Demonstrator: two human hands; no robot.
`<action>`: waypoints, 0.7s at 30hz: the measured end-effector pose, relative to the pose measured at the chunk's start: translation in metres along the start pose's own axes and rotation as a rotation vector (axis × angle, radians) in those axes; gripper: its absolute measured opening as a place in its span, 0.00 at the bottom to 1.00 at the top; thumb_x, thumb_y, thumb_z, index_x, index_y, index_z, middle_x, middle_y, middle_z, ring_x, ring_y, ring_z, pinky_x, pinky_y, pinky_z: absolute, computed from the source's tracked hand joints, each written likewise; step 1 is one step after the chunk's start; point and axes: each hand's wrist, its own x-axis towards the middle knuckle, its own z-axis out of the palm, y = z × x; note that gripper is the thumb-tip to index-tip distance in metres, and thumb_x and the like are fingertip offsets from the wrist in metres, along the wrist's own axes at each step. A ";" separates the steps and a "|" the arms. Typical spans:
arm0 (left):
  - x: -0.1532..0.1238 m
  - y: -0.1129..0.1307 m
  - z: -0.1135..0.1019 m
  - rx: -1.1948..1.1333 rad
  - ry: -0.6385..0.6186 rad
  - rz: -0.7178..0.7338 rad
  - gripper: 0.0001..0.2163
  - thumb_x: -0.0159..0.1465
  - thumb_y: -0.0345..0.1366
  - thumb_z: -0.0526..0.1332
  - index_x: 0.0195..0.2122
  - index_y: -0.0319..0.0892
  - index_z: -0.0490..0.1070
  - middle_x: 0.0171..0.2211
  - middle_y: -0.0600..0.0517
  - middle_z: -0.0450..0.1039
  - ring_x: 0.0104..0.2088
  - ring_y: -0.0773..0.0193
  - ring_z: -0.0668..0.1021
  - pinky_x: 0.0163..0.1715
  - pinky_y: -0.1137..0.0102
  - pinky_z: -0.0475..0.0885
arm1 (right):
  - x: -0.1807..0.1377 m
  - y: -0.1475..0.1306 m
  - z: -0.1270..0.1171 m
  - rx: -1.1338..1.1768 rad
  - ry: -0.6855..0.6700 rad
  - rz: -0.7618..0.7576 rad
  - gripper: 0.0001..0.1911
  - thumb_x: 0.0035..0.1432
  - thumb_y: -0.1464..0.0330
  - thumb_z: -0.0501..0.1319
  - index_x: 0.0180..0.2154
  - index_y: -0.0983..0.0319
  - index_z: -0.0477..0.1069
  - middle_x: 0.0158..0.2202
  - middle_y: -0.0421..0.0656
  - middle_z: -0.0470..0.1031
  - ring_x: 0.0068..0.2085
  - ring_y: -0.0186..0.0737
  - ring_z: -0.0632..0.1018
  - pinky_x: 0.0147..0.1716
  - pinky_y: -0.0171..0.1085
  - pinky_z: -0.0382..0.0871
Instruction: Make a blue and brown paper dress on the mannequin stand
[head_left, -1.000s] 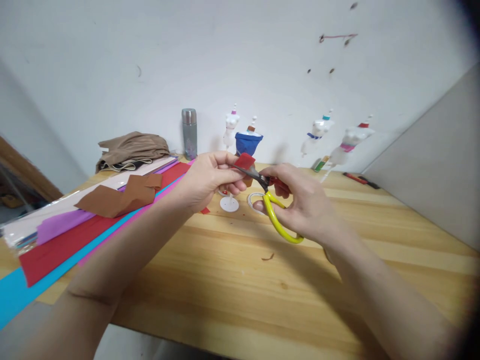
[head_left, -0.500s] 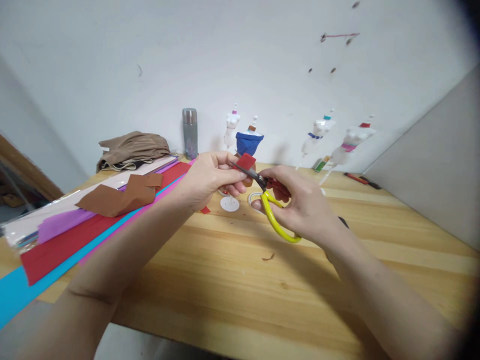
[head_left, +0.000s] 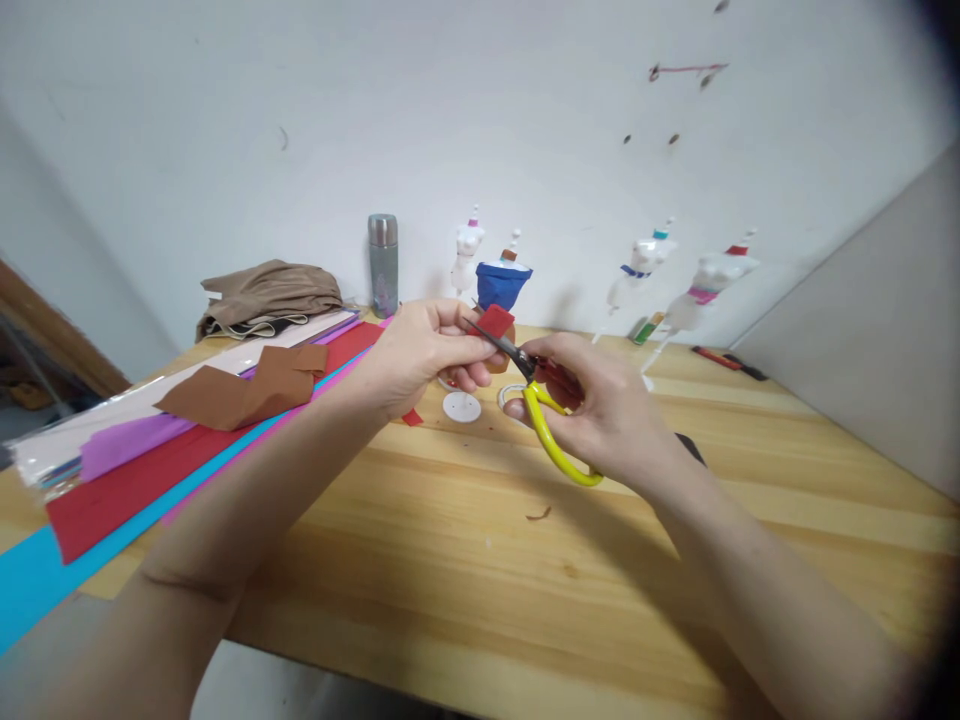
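My left hand (head_left: 420, 352) pinches a small red piece of paper (head_left: 495, 320) above the wooden table (head_left: 465, 540). My right hand (head_left: 600, 410) grips yellow-handled scissors (head_left: 551, 435), fingers through the loops. The dark blades (head_left: 501, 343) point left and meet the red paper's lower edge. A white round stand base (head_left: 460, 406) and a white ring (head_left: 510, 392) lie on the table just beneath the hands.
Sheets of coloured paper (head_left: 150, 450) with a brown piece (head_left: 240, 385) cover the table's left side. A tan cloth (head_left: 266, 290), a metal flask (head_left: 383, 250) and several small white mannequins (head_left: 645, 265), one in a blue dress (head_left: 501, 280), stand along the back wall. A grey panel (head_left: 862, 340) borders the right.
The hands, paper and scissors stay nearly where they were; the view has shifted slightly and the scissors sit a little lower.
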 end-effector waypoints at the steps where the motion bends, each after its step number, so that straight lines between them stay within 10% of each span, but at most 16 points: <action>1: 0.000 0.000 0.000 -0.004 0.001 -0.003 0.05 0.53 0.25 0.68 0.29 0.36 0.73 0.22 0.52 0.77 0.19 0.74 0.74 0.19 0.79 0.68 | 0.000 0.000 0.001 0.005 0.002 0.005 0.21 0.52 0.50 0.70 0.39 0.58 0.72 0.27 0.39 0.69 0.24 0.35 0.66 0.24 0.38 0.59; 15: -0.001 0.010 -0.009 -0.122 -0.018 -0.049 0.16 0.64 0.46 0.63 0.29 0.35 0.75 0.24 0.46 0.77 0.20 0.66 0.78 0.19 0.75 0.71 | 0.006 -0.002 0.006 0.578 -0.175 0.259 0.20 0.47 0.52 0.72 0.33 0.55 0.68 0.25 0.37 0.65 0.26 0.37 0.67 0.25 0.39 0.63; 21: -0.004 0.009 -0.011 0.113 -0.079 -0.040 0.07 0.54 0.33 0.71 0.29 0.35 0.77 0.27 0.47 0.79 0.22 0.67 0.79 0.22 0.75 0.75 | 0.004 0.001 0.010 0.508 -0.114 0.313 0.23 0.43 0.53 0.74 0.36 0.57 0.69 0.26 0.35 0.65 0.26 0.35 0.64 0.27 0.37 0.61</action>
